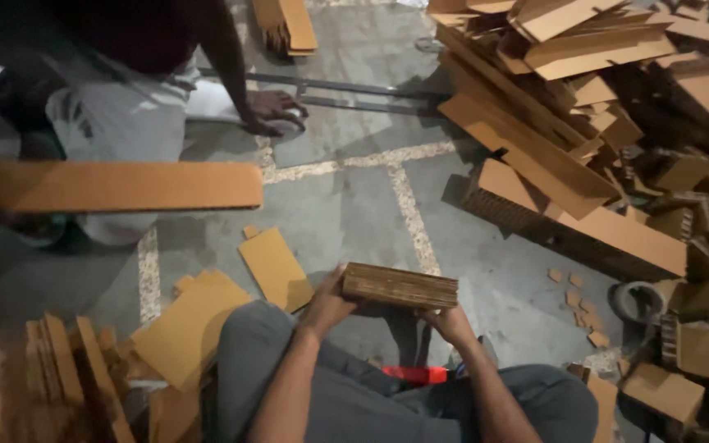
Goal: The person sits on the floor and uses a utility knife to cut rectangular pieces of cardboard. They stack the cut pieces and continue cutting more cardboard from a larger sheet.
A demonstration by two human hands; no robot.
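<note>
Fingers (340, 283) of the left hand (327, 305) are curling up around the near-left end of a stack of cardboard strips (400, 286), gripping it from beneath and from the side. Those of the right hand (450, 321) are closing under the stack's right end, thumb side hidden below the strips, so both hands are holding the bundle level between them, above the grey-trousered knees (354, 402). Layered edges of the strips are facing the camera.

Just left of the left fingers, flat cardboard sheets (275, 267) are lying on the grey stone floor (354, 205), with a bigger sheet (186, 328) further left and upright cardboard offcuts (67, 373) beyond that. Below and between the two hands, something red (414, 375) is showing between the legs; what it is cannot be told.

Right of the right fingers, small cardboard scraps (578, 299) are dotting the floor, and a large heap of cardboard boards and honeycomb pieces (609, 123) is rising well beyond them. Far ahead of the fingers, another person is crouching, their hand (274, 109) resting on the floor. A long cardboard board (116, 185) is stretching across the left side, well apart from the stack.
</note>
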